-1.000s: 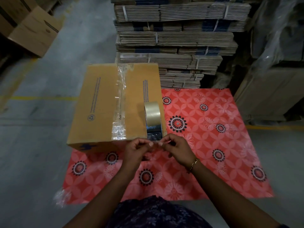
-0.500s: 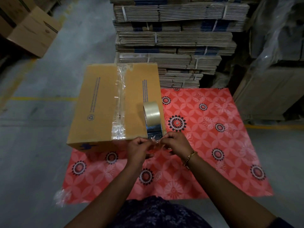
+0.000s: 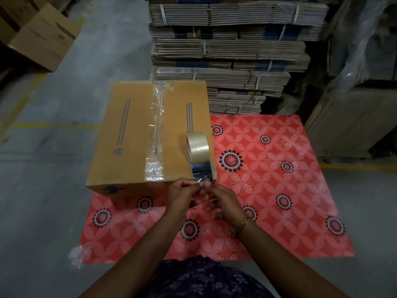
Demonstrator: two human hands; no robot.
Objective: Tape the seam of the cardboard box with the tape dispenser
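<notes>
Currently both hands are pinching the loose end of clear tape: left hand (image 3: 182, 193) and right hand (image 3: 223, 203) fingers closed on it. Tape roll (image 3: 198, 147) is standing on the brown cardboard box (image 3: 129, 134), near-right corner; box is sitting on the red floral mat (image 3: 279, 190), seam already covered in clear tape

We see a grey concrete floor (image 3: 53, 201) with yellow lines (image 3: 55, 125), a red flowered mat (image 3: 279, 190); bundled flat cardboard stacks (image 3: 232, 50) behind, dim light.

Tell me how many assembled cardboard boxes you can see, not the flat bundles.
2. One taped box sits on the red mat's left edge; another stands at the far left. More may hide beyond the frame.
</notes>
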